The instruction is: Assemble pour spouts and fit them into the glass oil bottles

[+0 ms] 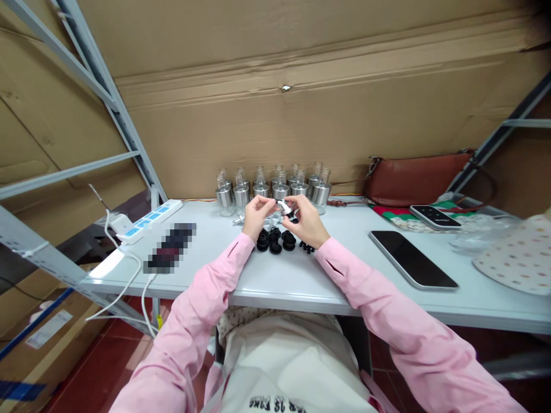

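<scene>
Above the table, both hands meet fingertip to fingertip at a small curved silver piece [283, 207], which looks like a pouring spout. My right hand [309, 222] pinches it between thumb and fingers. My left hand [257, 217] is closed at a small black part at its upper left end; that part is mostly covered by the fingers. Just below the hands lie several round black stoppers [275, 246] in stacks, with small black pieces [307, 248] beside my right wrist. More silver pieces [273, 219] lie partly hidden behind the hands.
Several glass bottles with silver bands [280, 192] stand in rows at the back. A power strip [150, 221] and a pixelated object [170, 249] are on the left. A phone [413, 258], another dark device [434, 217], a brown bag [419, 180] and clear plastic [477, 235] lie right.
</scene>
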`<action>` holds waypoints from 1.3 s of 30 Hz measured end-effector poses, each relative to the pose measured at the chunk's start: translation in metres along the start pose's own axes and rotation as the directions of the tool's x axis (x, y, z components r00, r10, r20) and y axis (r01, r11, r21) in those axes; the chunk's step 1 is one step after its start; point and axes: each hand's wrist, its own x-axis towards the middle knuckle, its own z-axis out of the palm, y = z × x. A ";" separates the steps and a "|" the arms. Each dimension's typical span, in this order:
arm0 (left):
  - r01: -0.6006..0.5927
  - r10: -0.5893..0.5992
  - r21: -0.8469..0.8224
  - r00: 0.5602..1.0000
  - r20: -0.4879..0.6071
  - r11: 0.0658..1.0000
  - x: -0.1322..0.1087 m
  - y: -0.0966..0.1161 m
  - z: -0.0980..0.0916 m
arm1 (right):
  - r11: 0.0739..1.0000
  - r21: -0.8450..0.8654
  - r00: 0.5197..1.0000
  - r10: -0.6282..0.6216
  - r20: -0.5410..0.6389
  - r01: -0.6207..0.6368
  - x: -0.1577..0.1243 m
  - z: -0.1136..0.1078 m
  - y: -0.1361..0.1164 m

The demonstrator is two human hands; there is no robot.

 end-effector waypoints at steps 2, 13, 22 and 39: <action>0.023 -0.023 0.005 1.000 0.001 1.000 0.001 0.000 -0.001 | 1.000 -0.010 1.000 -0.009 -0.005 0.009 0.000 -0.001 0.000; 0.132 -0.140 0.047 0.957 0.255 0.990 0.000 -0.002 -0.002 | 0.997 0.032 0.997 0.066 -0.050 -0.065 -0.003 -0.002 0.004; 0.143 -0.152 0.053 0.951 0.267 0.988 -0.002 0.001 0.001 | 0.994 0.041 0.990 0.105 -0.090 -0.102 -0.002 -0.005 0.003; 0.192 -0.213 0.095 0.923 0.321 0.977 -0.003 0.003 0.001 | 0.999 -0.035 0.994 -0.014 -0.109 0.011 0.001 -0.012 -0.004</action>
